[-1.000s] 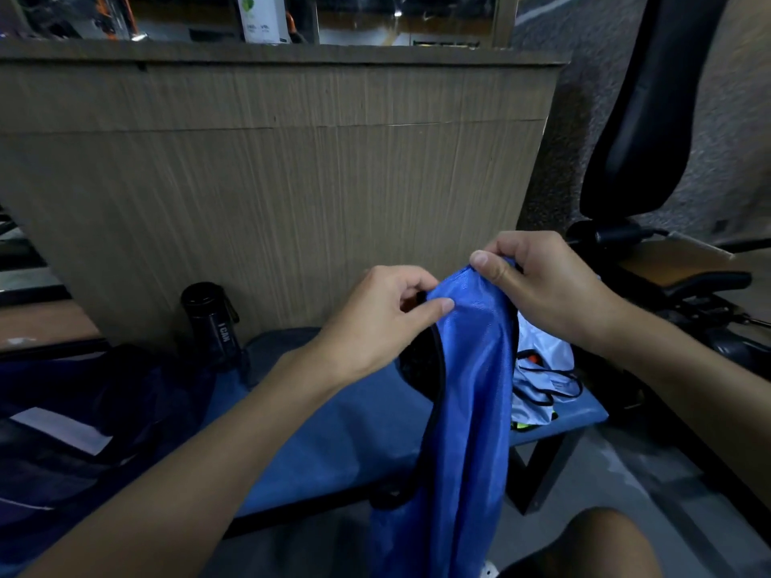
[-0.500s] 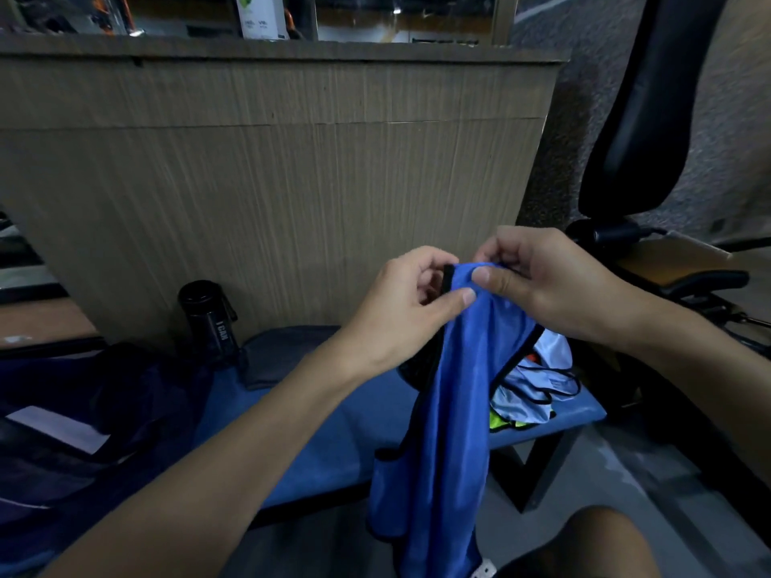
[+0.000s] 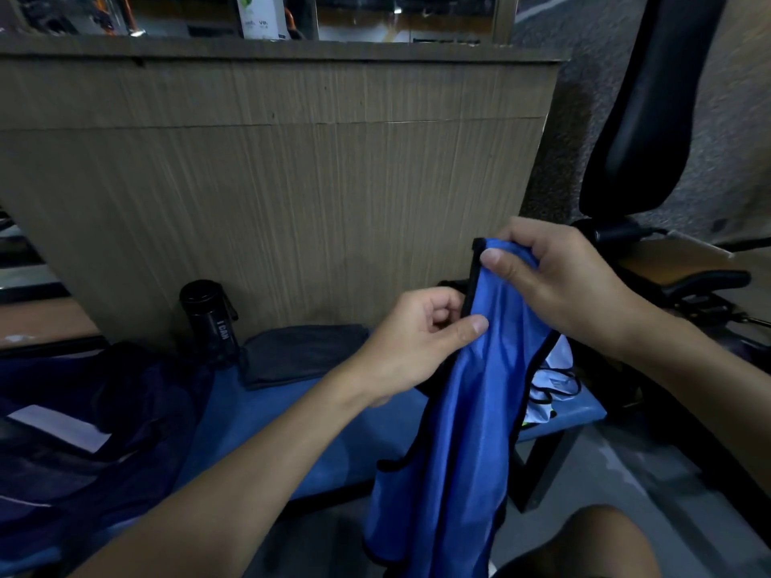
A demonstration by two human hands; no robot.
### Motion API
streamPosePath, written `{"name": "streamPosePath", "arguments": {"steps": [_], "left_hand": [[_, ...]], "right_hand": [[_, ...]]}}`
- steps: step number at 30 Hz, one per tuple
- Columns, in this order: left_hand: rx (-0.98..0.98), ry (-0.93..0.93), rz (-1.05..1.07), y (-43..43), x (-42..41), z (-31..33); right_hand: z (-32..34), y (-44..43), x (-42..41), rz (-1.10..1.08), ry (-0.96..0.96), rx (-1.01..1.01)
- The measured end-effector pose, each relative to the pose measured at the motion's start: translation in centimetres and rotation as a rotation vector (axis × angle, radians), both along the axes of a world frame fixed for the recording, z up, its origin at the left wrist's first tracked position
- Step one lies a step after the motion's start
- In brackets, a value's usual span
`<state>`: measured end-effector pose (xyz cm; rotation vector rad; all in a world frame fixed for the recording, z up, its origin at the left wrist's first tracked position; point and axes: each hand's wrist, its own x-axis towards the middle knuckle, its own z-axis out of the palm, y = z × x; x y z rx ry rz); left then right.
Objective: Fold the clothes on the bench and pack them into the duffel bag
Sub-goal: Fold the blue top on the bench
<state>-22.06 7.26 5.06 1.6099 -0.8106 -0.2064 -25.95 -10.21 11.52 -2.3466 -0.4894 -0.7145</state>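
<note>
Head view: our right hand [image 3: 559,285] pinches the top corner of the blue vest [image 3: 467,410]. Our left hand [image 3: 413,344], close below, pinches its black trim. We judge the vest is raised so it hangs straight for folding, near the right end of the bench [image 3: 292,419]. The duffel bag [image 3: 104,402] sits left, within reach.

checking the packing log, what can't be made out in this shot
Head view, all three:
Blue vest: lower end cut off by the bottom edge.
White clothes on the bench: mostly hidden behind the vest.
Duffel bag: cut by the left edge; inside too dark to tell.
</note>
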Motion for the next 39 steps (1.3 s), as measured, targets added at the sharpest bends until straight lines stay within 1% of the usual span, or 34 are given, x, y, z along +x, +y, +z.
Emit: {"name": "streamPosePath", "arguments": {"steps": [3,6,10,12,13,15,19,22,24,26,28,33,36,39], "left_hand": [[0.067,0.044,-0.096,0.5,0.0,-0.9],[0.197,0.065,-0.191,1.3,0.2,-0.7],[0.434,-0.025,-0.183,3.0,1.5,-0.8],[0.578,-0.128,-0.131,3.8,2.6,-1.1],[0.619,-0.175,-0.087,4.0,3.0,-1.3],[0.620,-0.251,0.009,3.9,3.5,-1.1],[0.553,-0.432,0.131,2.7,2.5,0.7],[0.464,-0.478,0.201,2.0,1.9,1.8],[0.409,-0.462,0.230,2.0,1.9,2.1],[0.373,-0.386,0.208,2.5,2.2,1.9],[0.398,-0.321,0.167,3.3,2.7,1.3],[0.521,-0.317,0.169,5.5,3.9,-0.8],[0.512,-0.307,0.211,6.2,4.2,-1.1],[0.460,-0.253,0.260,7.0,4.6,-1.0]], "right_hand": [[0.1,-1.3,0.4,-0.034,-0.039,0.071],[0.6,-2.8,0.6,-0.086,-0.073,0.128],[0.8,-4.5,0.4,-0.194,-0.106,0.101],[0.6,-5.1,0.4,-0.224,-0.100,0.093],[0.3,-5.4,0.4,-0.220,-0.077,0.087],[-0.4,-5.2,0.4,-0.150,0.009,0.053],[-2.3,-2.2,0.0,0.148,0.256,-0.018],[-3.8,0.3,-0.3,0.222,0.378,0.012],[-4.4,0.9,-0.3,0.212,0.403,0.059],[-4.6,0.9,-0.2,0.148,0.395,0.100],[-4.5,0.7,-0.1,0.117,0.367,0.111],[-4.2,-0.6,0.3,0.048,0.316,0.116],[-4.3,-1.7,0.5,-0.011,0.295,0.093],[-4.3,-2.6,0.1,-0.051,0.278,0.085]]}}
